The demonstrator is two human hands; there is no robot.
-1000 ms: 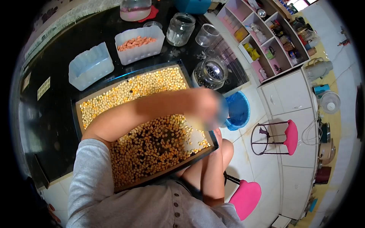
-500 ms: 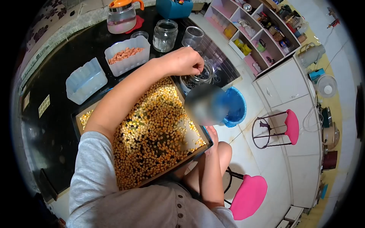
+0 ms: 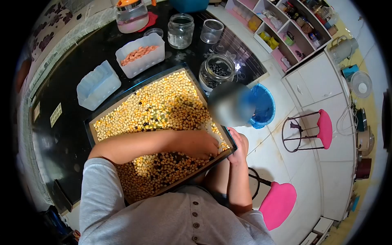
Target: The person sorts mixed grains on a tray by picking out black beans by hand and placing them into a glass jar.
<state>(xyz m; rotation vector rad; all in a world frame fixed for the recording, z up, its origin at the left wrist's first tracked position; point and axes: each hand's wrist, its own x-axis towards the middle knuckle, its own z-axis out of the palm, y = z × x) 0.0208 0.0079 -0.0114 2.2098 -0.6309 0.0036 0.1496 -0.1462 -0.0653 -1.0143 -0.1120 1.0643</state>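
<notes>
A shallow dark-edged tray [image 3: 134, 85] holds a spread of yellow corn kernels and pale round beans [image 3: 159, 92], with some green and black beans among them. Over its right part, my left hand [image 3: 202, 145] is curled, fingertips down at the beans; whatever is between them is hidden. My right hand [image 3: 237, 147] grips the tray's right corner. Just beyond the tray stands an open glass jar [image 3: 206, 75] with black beans [image 3: 220, 69] inside. Farther off, a translucent tub [image 3: 153, 61] contains pinkish-brown peanuts [image 3: 139, 54], beside another translucent tub [image 3: 98, 87] with nothing visible in it.
Another glass jar [image 3: 180, 34], a clear cup [image 3: 211, 32] and an orange-lidded pitcher [image 3: 131, 19] stand on the black table [image 3: 61, 141]. Right of the tray are a blue-lined bin [image 3: 264, 108] and pink stools [image 3: 279, 204]. A blurred patch covers something near the bin.
My left hand has moved from above the jar of black beans back down over the tray's right part. My right hand stays at the tray's corner. The view has shifted slightly.
</notes>
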